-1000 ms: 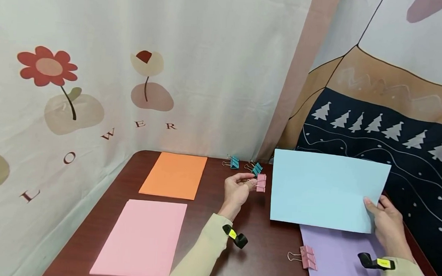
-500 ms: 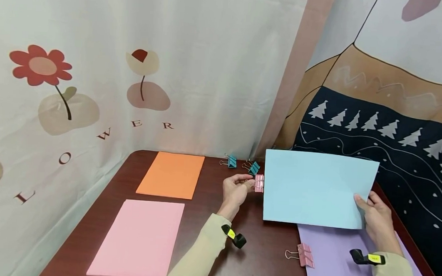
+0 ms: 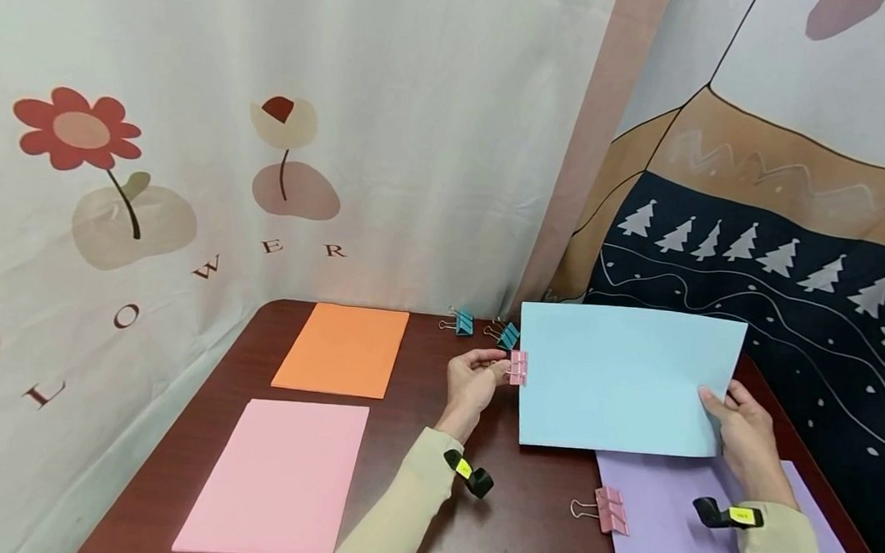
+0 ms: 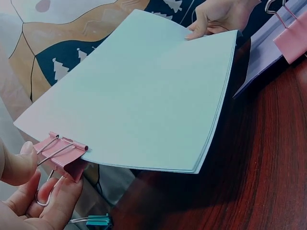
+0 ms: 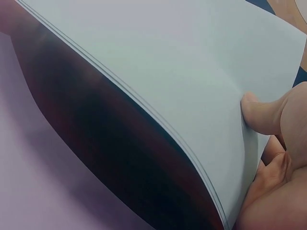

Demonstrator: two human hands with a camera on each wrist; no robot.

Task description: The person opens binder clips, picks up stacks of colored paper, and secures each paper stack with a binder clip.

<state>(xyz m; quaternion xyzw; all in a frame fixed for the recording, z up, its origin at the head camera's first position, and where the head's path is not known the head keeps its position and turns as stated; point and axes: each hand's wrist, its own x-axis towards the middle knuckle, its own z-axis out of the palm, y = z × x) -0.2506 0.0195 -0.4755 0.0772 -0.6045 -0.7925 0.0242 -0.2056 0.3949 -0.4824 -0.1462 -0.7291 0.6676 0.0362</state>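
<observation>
A thin stack of light blue paper [image 3: 625, 378] is held up off the table, its layered edges showing in the left wrist view. My right hand [image 3: 745, 434] pinches the stack near its right edge, thumb on top and fingers beneath. With thumb and fingers, my left hand [image 3: 472, 388] pinches the wire handles of a pink binder clip [image 4: 61, 152]. That clip sits at the left edge of the blue paper, its mouth over the edge. Below the stack lies purple paper [image 3: 670, 522] with another pink binder clip [image 3: 612, 511] on its left edge.
Orange paper [image 3: 343, 351] and pink paper [image 3: 274, 478] lie on the left of the brown table [image 3: 528, 515]. Two teal binder clips [image 3: 463, 322] rest near the back edge, just beyond my left hand. Printed curtains [image 3: 419, 142] hang behind the table.
My right hand has brought the blue paper leftward until its left edge meets the pink binder clip. The left hand has stayed nearly in place, still pinching the clip.
</observation>
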